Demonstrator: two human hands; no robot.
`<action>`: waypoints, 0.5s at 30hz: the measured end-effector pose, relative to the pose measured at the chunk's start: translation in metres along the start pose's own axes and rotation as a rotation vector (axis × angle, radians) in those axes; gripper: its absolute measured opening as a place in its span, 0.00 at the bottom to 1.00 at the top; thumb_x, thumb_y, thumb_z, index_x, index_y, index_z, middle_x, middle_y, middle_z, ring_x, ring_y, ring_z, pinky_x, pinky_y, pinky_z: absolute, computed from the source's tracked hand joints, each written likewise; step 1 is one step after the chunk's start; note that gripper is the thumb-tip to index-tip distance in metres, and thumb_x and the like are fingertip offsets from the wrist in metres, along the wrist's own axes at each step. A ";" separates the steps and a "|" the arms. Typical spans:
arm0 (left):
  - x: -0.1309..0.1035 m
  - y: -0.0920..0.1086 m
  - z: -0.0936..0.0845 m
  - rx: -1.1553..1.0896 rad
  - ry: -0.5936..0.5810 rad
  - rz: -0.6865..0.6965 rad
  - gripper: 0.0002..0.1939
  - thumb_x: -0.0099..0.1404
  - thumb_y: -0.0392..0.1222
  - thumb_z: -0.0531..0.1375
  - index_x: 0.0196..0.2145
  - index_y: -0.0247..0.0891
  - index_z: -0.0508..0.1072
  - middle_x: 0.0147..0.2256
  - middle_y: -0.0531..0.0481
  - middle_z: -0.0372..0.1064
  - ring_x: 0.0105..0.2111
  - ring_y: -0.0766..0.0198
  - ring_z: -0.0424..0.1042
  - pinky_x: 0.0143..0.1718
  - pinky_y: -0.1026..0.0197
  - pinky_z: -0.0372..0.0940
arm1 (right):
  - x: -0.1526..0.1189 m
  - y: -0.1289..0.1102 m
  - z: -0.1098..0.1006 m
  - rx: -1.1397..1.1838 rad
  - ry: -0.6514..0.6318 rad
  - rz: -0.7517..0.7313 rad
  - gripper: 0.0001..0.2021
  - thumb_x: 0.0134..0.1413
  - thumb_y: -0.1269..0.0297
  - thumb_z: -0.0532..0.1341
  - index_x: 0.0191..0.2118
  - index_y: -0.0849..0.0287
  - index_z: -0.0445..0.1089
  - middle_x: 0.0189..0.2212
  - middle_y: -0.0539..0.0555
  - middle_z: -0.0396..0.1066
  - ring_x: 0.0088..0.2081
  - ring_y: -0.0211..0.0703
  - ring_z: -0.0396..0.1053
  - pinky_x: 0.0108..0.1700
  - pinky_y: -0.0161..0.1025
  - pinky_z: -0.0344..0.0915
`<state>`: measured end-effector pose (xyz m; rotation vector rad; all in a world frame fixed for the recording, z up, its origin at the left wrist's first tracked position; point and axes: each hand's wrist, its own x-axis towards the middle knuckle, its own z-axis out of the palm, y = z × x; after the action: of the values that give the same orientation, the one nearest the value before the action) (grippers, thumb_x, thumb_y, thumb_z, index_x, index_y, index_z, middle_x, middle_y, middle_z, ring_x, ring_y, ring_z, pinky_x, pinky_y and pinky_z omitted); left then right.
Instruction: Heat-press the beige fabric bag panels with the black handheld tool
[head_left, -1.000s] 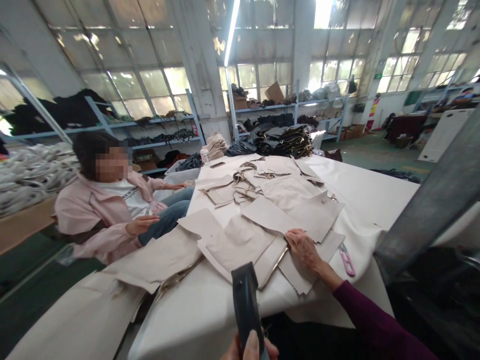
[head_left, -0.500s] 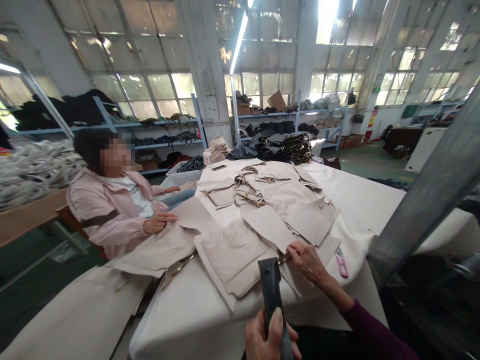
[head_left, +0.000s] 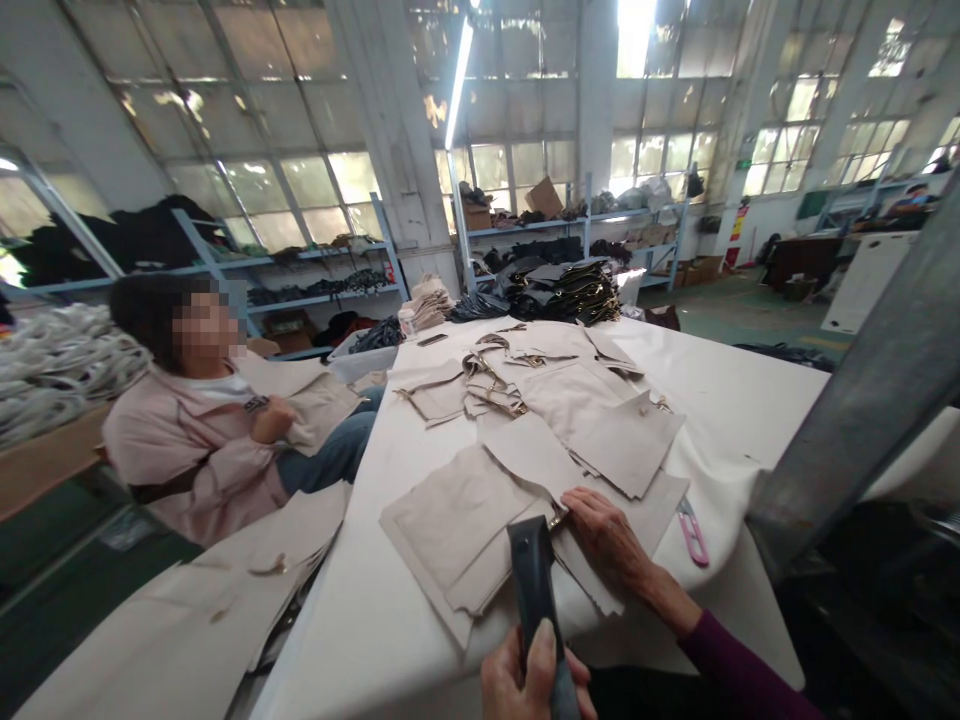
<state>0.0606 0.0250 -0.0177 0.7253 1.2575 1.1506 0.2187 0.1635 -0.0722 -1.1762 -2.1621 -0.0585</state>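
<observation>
At the bottom, my left hand [head_left: 525, 670] is wrapped round a long black hand tool [head_left: 534, 575] with a broad, flat head, pointing up and away from me. My right hand [head_left: 607, 535], in a purple sleeve, pinches the near edge of a beige fabric piece [head_left: 521, 445]. A small brass-coloured metal fitting [head_left: 556, 519] shows between the tool's head and my right fingertips. Left of the tool lies a stack of flat beige fabric pieces [head_left: 450, 520]. Pink-handled thread snips [head_left: 694, 535] rest to the right of my right hand.
A seated co-worker [head_left: 202, 430] on the left holds beige fabric. More beige pieces with metal fittings [head_left: 491, 385] lie across the white-covered table [head_left: 739, 395]. A metal post [head_left: 862, 350] slants up at right. Dark stacked goods [head_left: 562, 290] stand beyond the far edge.
The co-worker has lifted a beige fabric piece off the near pile and drawn it to the chest. My hands have stayed nearly in place; my view has shifted slightly.
</observation>
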 end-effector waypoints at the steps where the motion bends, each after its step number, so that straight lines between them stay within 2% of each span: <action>1: 0.003 -0.001 0.001 -0.001 -0.013 -0.014 0.29 0.48 0.68 0.59 0.16 0.34 0.69 0.10 0.47 0.65 0.09 0.66 0.63 0.12 0.66 0.58 | -0.002 0.000 0.000 0.002 0.002 -0.008 0.15 0.57 0.79 0.51 0.45 0.61 0.69 0.43 0.59 0.74 0.48 0.48 0.69 0.52 0.46 0.66; 8: 0.026 -0.005 0.006 -0.042 -0.114 -0.062 0.30 0.50 0.68 0.58 0.19 0.33 0.69 0.11 0.49 0.66 0.10 0.67 0.63 0.13 0.67 0.59 | -0.010 0.003 -0.001 0.024 -0.004 -0.036 0.16 0.56 0.79 0.52 0.46 0.61 0.69 0.45 0.61 0.74 0.49 0.50 0.69 0.51 0.47 0.69; 12: 0.038 0.003 0.011 -0.039 -0.145 -0.078 0.31 0.50 0.69 0.58 0.20 0.33 0.68 0.12 0.49 0.67 0.10 0.68 0.63 0.14 0.66 0.61 | -0.010 0.002 -0.002 0.051 -0.009 -0.050 0.16 0.57 0.78 0.53 0.47 0.58 0.69 0.45 0.59 0.74 0.48 0.49 0.70 0.50 0.46 0.69; 15: 0.050 0.010 0.017 -0.055 -0.164 -0.087 0.30 0.53 0.67 0.57 0.22 0.31 0.68 0.12 0.48 0.67 0.11 0.68 0.64 0.14 0.67 0.59 | -0.012 0.000 -0.002 0.063 -0.008 -0.050 0.15 0.57 0.78 0.52 0.43 0.57 0.71 0.45 0.58 0.74 0.49 0.48 0.70 0.50 0.46 0.70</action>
<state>0.0706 0.0775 -0.0222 0.7023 1.1051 1.0296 0.2240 0.1537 -0.0772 -1.0894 -2.1845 -0.0072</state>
